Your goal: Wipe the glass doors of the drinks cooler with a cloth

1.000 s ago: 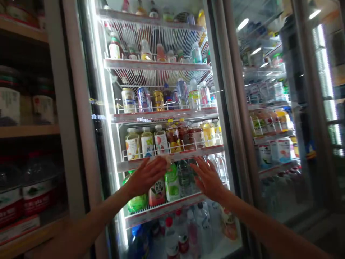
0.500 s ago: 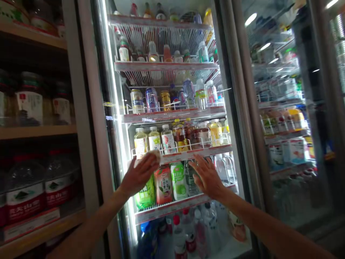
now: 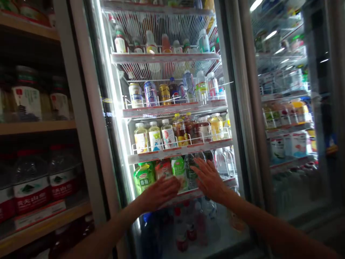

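Note:
My left hand [image 3: 161, 192] lies against the glass door [image 3: 234, 118] of a lit drinks fridge, low down, with its fingers pressed together; what is under them is hidden. My right hand [image 3: 210, 180] rests flat on the same glass just to the right, fingers spread and holding nothing. Behind the glass near my left hand stand a green bottle [image 3: 143, 177] and other juice bottles. Above them, a wire shelf [image 3: 178, 151] holds a row of bottles.
A second glass-door fridge [image 3: 285, 118] stands to the right with cartons and bottles inside. On the left, wooden shelves [image 3: 37, 126] carry jars and large water bottles [image 3: 29, 180]. More bottles fill the fridge bottom [image 3: 185, 230].
My left hand has slid down the glass from the shelf edge to below the juice bottles; the pale wad seen at its fingers earlier no longer shows. My right hand has barely moved.

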Motion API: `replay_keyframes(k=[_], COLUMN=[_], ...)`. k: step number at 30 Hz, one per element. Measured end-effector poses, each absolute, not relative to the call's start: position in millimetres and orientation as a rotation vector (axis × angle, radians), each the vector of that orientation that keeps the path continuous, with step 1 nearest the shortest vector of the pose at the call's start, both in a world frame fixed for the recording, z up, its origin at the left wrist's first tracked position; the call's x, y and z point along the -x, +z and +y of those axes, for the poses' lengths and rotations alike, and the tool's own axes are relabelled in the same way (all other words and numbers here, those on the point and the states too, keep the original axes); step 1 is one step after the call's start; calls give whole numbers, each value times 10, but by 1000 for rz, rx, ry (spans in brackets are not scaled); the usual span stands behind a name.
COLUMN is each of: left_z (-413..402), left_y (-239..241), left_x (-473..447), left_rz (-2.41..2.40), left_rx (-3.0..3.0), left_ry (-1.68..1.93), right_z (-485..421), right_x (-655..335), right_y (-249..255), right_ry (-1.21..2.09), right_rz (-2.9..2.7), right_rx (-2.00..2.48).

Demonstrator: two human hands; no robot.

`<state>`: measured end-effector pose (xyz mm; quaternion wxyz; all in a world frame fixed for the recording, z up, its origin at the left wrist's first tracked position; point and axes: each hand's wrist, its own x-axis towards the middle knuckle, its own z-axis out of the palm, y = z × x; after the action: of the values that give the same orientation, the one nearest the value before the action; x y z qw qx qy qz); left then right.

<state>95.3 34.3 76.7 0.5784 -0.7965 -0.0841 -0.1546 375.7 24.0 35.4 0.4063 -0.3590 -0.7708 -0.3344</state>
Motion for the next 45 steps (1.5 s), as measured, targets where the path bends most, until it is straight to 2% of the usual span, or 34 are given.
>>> replay_keyframes(k=[2,6,11,16,22,26,31,37,42,45], left_z=[357,404,429,505,510,546,557,577,412,346], left_y=[723,634,517,778,705,855,756,744,623,568], left_x=[-1007,-1123,-1300,-1430,-1538,-1582,-1712,-1978,-1555,-1148], left_rz=[-194,-526,-141,-509,-163,-570,-244,-670,-652,-815], left_rx=[1870,1761,1979,1790,1947,1764,1966,1904,1920,1730], left_ry=[-324,-619,-229,-609,-315,-694,-398,-824,-941,-1093], right_z=[238,232,207,204,190,178,120,200,406,541], right_x=[-3794,-3845,-3920,-4067,-4114,-4152,-4084,-3530,-2975,-3137], right_y=[318,231,98,6,-76,-63,15,237,333,365], right_ry=[-830,-817,-813,-806,-824,-797,-778,-566,-612,-744], right_rz=[-1945,-1957,-1964,-1936,-1931,-1862,-1839,-1740,-1673,-1730], right_rx=[921,948,989,1046,1040,1065,949,686,919,1040])
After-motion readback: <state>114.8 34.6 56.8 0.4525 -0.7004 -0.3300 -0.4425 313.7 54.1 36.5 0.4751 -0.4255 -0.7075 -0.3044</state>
